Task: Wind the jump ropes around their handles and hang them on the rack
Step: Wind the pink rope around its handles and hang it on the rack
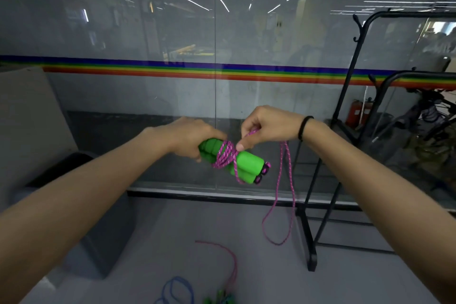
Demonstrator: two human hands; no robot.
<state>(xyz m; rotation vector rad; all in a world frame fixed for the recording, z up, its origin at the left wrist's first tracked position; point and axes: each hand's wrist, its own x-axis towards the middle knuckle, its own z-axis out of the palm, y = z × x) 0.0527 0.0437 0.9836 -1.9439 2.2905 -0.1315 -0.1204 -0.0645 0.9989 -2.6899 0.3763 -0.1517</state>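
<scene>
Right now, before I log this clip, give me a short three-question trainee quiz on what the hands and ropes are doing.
1. True or false: the left hand grips the green handles.
2. Which hand pinches the pink rope wrapped round the handles? A) left B) right hand
3. Fill in: the looped floor rope at the bottom edge is ___.
Key: 1 true; 2 B; 3 blue.
</scene>
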